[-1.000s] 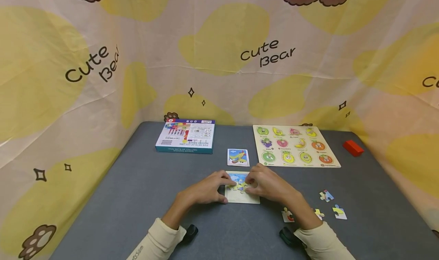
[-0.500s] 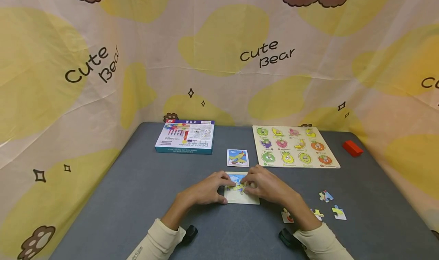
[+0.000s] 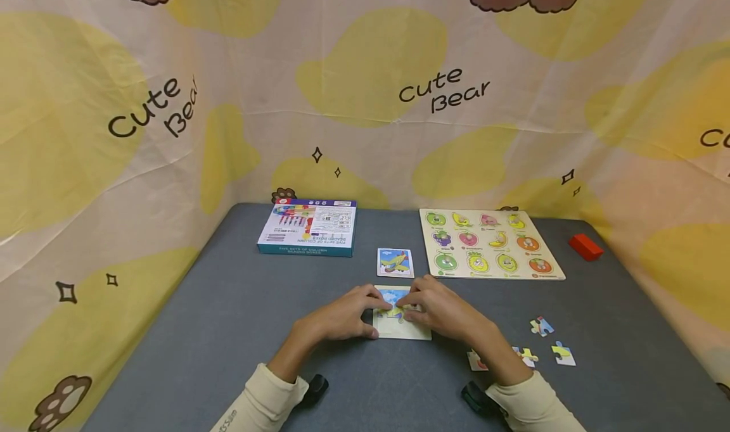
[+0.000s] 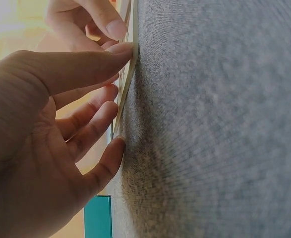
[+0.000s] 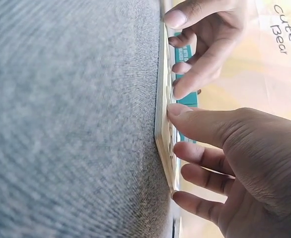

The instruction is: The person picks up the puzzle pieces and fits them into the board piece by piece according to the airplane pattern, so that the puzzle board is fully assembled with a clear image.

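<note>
Two bare hands meet over a flat, pale board (image 3: 399, 330) on the grey table (image 3: 256, 311) in the head view. We see its thin, knobbly-edged puzzle pieces (image 3: 393, 292), sky-blue and yellow, partly hidden by fingers. The left hand (image 3: 346, 314) has thumb and fingers spread at the board's left side; the right hand (image 3: 438, 304) touches the pieces, but we cannot tell whether it pinches one. Loose pieces (image 3: 563, 353) lie to the right, some partly covered by the right forearm (image 3: 495, 348). Beyond are a glossy airplane card (image 3: 395, 263), a fruit board (image 3: 455, 229), a box (image 3: 296, 234) and a red block (image 3: 585, 247); printed cloth (image 3: 365, 64) hangs behind.

From the left wrist, we see the thumb on the board's edge, above coarsely woven grey fabric.

From the right wrist, we make out the board's layered edge; the thumb lies on its upper side.
</note>
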Available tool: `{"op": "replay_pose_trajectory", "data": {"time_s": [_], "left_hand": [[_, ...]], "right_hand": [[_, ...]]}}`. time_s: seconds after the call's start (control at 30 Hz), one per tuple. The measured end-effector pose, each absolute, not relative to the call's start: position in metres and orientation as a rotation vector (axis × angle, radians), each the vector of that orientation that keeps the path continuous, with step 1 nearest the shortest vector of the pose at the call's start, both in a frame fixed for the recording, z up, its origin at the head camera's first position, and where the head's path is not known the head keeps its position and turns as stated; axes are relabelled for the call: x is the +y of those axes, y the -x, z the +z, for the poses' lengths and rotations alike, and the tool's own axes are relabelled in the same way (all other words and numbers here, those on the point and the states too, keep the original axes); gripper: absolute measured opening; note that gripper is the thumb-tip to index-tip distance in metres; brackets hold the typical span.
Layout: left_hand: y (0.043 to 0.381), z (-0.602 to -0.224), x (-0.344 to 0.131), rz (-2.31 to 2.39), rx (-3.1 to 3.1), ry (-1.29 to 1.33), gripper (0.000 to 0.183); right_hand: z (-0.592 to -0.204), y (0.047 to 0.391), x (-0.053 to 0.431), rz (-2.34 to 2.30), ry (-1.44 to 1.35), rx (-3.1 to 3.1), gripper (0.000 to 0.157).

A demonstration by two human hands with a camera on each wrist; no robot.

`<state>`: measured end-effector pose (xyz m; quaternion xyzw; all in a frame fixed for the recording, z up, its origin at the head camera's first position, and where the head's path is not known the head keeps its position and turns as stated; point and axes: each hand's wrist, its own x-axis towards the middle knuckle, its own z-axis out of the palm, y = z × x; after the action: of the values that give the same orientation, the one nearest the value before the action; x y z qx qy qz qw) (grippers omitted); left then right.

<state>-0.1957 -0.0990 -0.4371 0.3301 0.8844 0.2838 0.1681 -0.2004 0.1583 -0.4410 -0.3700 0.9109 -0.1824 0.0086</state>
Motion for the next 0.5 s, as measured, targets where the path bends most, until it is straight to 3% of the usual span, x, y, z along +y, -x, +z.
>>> {"op": "replay_pose_trajectory", "data": {"time_s": [0.5], "left_hand": [[0.1894,-0.4351,-0.0976,0.717,2.524,-0.991,0.059]], "right_hand": [[-0.4432,0.1991,0.1569,-0.618,1.074,2.893,0.019]]}}
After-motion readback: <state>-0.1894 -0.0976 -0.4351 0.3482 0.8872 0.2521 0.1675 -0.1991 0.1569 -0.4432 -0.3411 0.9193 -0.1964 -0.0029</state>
